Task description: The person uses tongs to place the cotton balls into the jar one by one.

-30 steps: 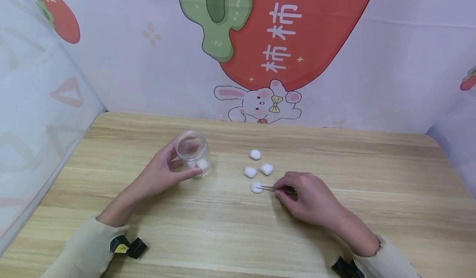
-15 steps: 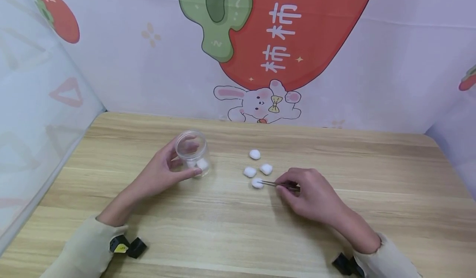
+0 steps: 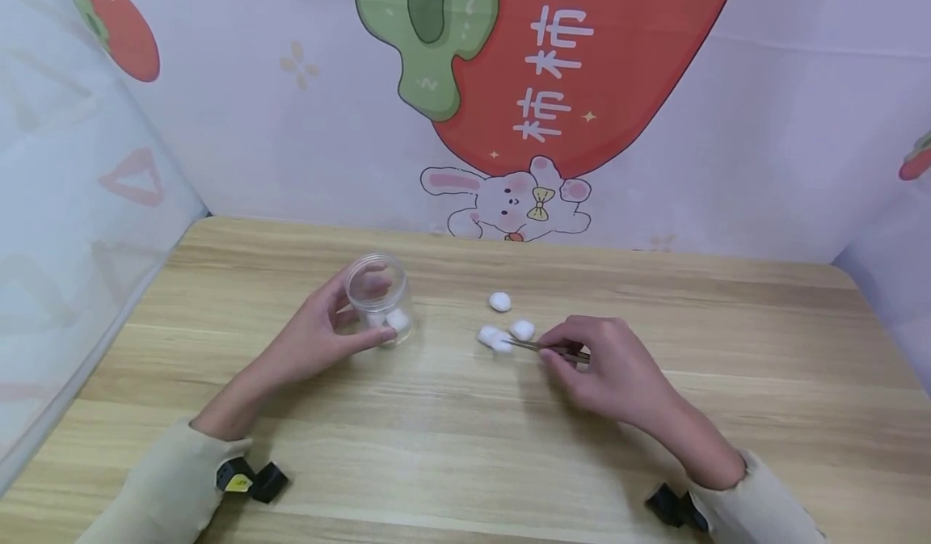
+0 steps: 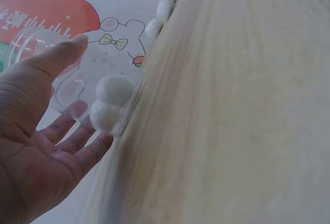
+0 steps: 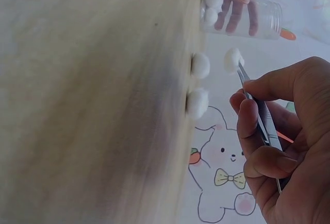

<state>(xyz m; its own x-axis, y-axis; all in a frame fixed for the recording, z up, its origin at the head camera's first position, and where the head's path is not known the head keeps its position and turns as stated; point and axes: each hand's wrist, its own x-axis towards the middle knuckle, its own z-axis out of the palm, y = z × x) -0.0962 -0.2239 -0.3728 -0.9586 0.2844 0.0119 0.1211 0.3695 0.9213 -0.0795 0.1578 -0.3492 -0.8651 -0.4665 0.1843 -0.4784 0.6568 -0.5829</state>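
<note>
My left hand (image 3: 313, 338) holds an upright clear jar (image 3: 377, 285), thumb in front and fingers behind. The jar has no lid on, and white cotton balls (image 4: 113, 90) lie at its bottom. In my right hand (image 3: 618, 370) I pinch metal tweezers (image 5: 264, 116). Their tips grip a cotton ball (image 5: 233, 61), which hangs above the table in both wrist views. Three loose cotton balls (image 3: 499, 301) rest on the wood; in the head view the lifted one partly overlaps the leftmost of these.
The wooden table (image 3: 436, 463) ends at the back against a printed cloth (image 3: 218, 124) with a persimmon and a rabbit. A pale cloth side wall (image 3: 73, 245) borders the left edge. Black devices (image 3: 250, 479) sit at both wrists.
My right hand has raised the tweezers and the cotton ball off the table, moving away from me toward the other balls. The left hand and jar stay in place.
</note>
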